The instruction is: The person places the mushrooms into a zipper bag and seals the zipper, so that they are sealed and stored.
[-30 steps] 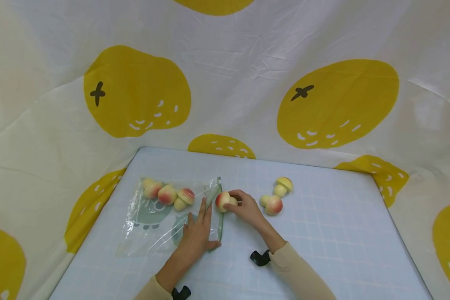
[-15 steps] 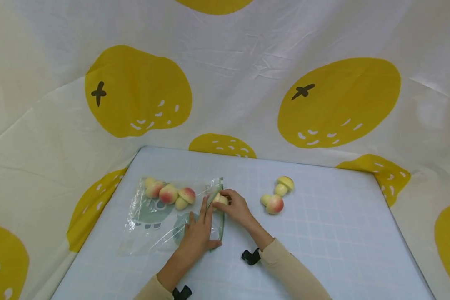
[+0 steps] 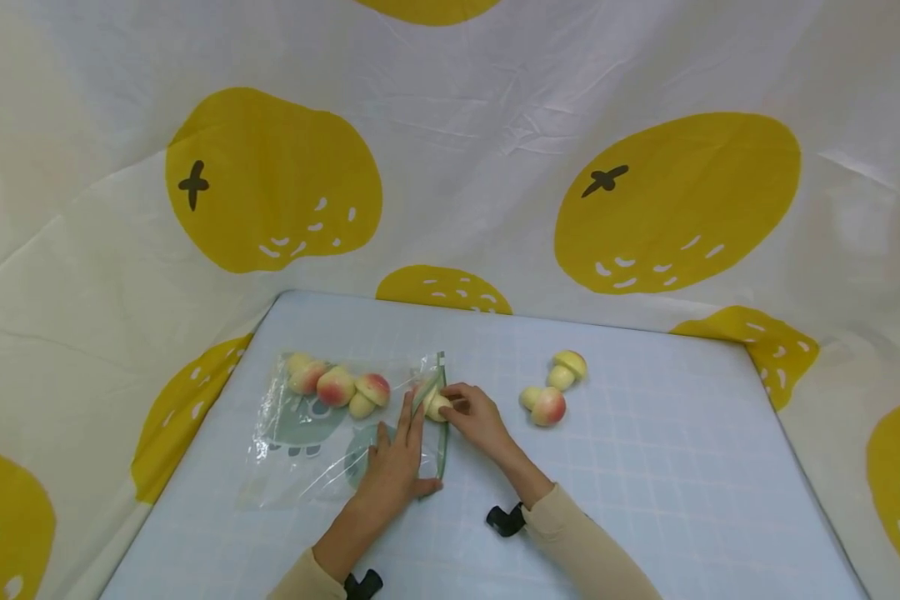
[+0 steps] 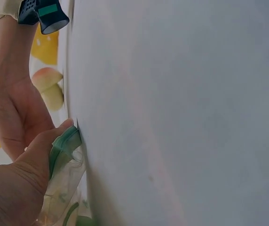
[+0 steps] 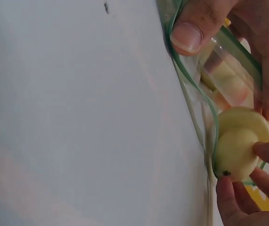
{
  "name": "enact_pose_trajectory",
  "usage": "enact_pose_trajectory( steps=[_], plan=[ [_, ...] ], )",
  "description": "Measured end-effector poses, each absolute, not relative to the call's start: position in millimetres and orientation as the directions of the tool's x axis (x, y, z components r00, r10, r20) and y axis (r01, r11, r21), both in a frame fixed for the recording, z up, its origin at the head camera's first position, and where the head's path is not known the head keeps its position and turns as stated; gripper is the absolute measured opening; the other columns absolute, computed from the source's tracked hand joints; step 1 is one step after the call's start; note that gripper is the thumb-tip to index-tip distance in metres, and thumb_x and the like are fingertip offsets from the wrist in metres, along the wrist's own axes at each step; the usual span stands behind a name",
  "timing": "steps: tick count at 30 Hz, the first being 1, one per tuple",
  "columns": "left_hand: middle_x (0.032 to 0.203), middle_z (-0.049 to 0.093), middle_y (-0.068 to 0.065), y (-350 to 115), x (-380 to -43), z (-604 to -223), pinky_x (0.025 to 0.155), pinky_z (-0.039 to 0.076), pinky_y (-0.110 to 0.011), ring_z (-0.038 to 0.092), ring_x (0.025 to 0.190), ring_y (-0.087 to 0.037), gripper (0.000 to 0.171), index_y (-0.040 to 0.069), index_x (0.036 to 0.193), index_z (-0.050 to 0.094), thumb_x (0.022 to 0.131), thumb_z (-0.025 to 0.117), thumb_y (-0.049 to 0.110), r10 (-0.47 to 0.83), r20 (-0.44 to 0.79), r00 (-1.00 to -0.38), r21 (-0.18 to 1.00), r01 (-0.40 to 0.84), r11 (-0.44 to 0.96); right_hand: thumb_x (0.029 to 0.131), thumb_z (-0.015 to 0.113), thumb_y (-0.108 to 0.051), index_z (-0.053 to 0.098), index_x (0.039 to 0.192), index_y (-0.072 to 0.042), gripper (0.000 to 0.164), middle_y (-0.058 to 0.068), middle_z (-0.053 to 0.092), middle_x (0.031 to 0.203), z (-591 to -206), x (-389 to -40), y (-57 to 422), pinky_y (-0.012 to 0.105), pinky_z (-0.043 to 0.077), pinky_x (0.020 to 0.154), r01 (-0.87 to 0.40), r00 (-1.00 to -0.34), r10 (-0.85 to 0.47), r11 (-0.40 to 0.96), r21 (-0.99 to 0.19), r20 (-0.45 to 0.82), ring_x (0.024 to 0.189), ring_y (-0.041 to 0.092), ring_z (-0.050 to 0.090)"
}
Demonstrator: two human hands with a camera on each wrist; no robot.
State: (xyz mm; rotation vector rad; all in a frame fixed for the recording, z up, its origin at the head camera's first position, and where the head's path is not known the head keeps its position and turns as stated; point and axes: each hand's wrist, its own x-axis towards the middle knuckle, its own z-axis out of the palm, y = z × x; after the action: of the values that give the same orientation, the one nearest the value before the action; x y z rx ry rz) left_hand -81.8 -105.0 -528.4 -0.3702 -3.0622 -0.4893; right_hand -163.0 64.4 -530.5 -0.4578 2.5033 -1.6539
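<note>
My right hand (image 3: pixel 478 417) pinches a pale mushroom (image 5: pixel 235 153) by its stem with the fingertips. Its cap is inside the mouth of a clear zip bag (image 3: pixel 307 487), between the green-edged lips. My left hand (image 3: pixel 392 462) rests on the bag near that mouth with straight fingers, its thumb on the green edge. In the right wrist view the left thumb (image 5: pixel 188 37) presses one lip while the fingers are at the other, and the mouth gapes. Inside the bag at the far side lie 3 mushrooms with red-blushed caps, among them a middle mushroom (image 3: pixel 335 388).
Two mushrooms lie right of my right hand: a red-capped mushroom (image 3: pixel 549 407) and, just behind it, a yellow-capped mushroom (image 3: pixel 570 367). The table (image 3: pixel 645 467) has a pale blue checked cover. A white curtain (image 3: pixel 465 192) with yellow fruit prints hangs behind and at the sides.
My right hand has moved left with the mushroom, bringing it from beside the bag's mouth into it. The left hand has stayed in place on the bag.
</note>
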Motion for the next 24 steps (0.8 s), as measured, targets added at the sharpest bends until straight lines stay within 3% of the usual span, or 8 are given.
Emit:
enact_pose_trajectory(
  steps=[7, 11, 17, 24],
  plan=[
    [0.166, 0.003, -0.017, -105, -81, -529, 0.079, 0.048, -0.070, 0.042, 0.118, -0.068, 0.126, 0.000, 0.157, 0.021, 0.065, 0.092, 0.050, 0.229, 0.055, -0.972, 0.297, 0.235, 0.925, 0.093, 0.072, -0.012, 0.066, 0.118, 0.002, 0.029, 0.017, 0.066, 0.103, -532, -164, 57, 0.028, 0.055, 0.061, -0.153, -0.950, -0.310, 0.348, -0.925, 0.040, 0.072, 0.020, 0.067],
    [0.166, 0.004, -0.018, -105, -81, -529, 0.077, 0.049, -0.070, 0.043, 0.117, -0.068, 0.125, 0.001, 0.157, 0.022, 0.065, 0.091, 0.050, 0.241, 0.065, -0.968, 0.281, 0.249, 0.927, 0.094, 0.071, -0.011, 0.065, 0.118, 0.002, 0.028, 0.015, 0.065, 0.102, -533, -167, 52, 0.027, 0.055, 0.056, -0.135, -0.955, -0.296, 0.328, -0.935, 0.034, 0.063, 0.018, 0.066],
    [0.166, 0.006, -0.018, -105, -80, -529, 0.074, 0.051, -0.068, 0.044, 0.115, -0.068, 0.126, 0.002, 0.158, 0.021, 0.065, 0.091, 0.050, 0.261, 0.087, -0.961, 0.265, 0.275, 0.924, 0.095, 0.067, -0.008, 0.066, 0.118, 0.002, 0.025, 0.018, 0.067, 0.113, -536, -169, 46, 0.028, 0.056, 0.070, -0.105, -0.965, -0.260, 0.291, -0.951, 0.027, 0.081, 0.022, 0.070],
    [0.166, 0.007, -0.018, -104, -81, -530, 0.073, 0.052, -0.066, 0.046, 0.114, -0.067, 0.130, 0.003, 0.159, 0.018, 0.064, 0.091, 0.051, 0.263, 0.102, -0.959, 0.239, 0.281, 0.930, 0.098, 0.048, 0.012, 0.056, 0.128, 0.015, 0.031, 0.029, 0.060, 0.126, -538, -169, 39, 0.038, 0.051, 0.094, 0.099, -0.967, -0.245, -0.096, -0.991, -0.073, 0.110, 0.032, 0.065]
  ],
)
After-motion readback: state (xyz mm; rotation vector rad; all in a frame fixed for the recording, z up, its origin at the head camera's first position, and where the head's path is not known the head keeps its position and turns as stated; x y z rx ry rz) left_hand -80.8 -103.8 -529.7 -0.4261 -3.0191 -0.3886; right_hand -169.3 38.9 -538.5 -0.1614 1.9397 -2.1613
